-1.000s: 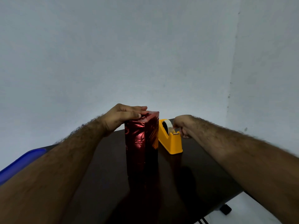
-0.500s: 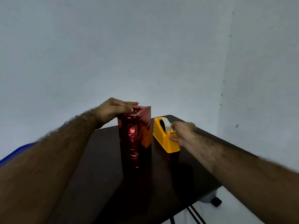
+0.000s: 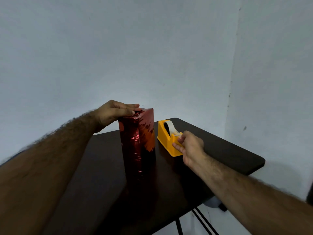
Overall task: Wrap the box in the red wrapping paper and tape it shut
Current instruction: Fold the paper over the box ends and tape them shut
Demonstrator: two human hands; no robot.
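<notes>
Head view is showing the box [image 3: 138,143], covered in shiny red wrapping paper [image 3: 131,141], standing upright near the middle of the dark surface [image 3: 220,150]. Its long axis is running vertically, with one narrow end sitting on the surface and the other end pointing up. A vertical edge of the box is facing the camera, so two tall faces are showing; the right one is catching an orange reflection. The paper is looking creased along the near edge, and its folds are gathering loosely at the top end.

The left hand [image 3: 113,112] is lying flat across the top end of the box, fingers extended and pressing down on the folded paper; its grip is flat and spread, not curled around anything.

Just beside the box on the right, apart from it, a yellow tape dispenser [image 3: 166,139] is sitting on the surface, its long axis running away from the camera and slightly leftward. A roll of pale tape [image 3: 170,125] is sitting in its cradle. The right hand [image 3: 190,148] is resting against the near end of the dispenser, with the thumb and fingers narrowed at the cutter end; whether a tape end is actually pinched there is too small to tell.

The right forearm is crossing the near right corner of the surface. Thin black legs [image 3: 203,221] are showing beneath that edge, and plain pale walls [image 3: 152,48] are standing behind.
</notes>
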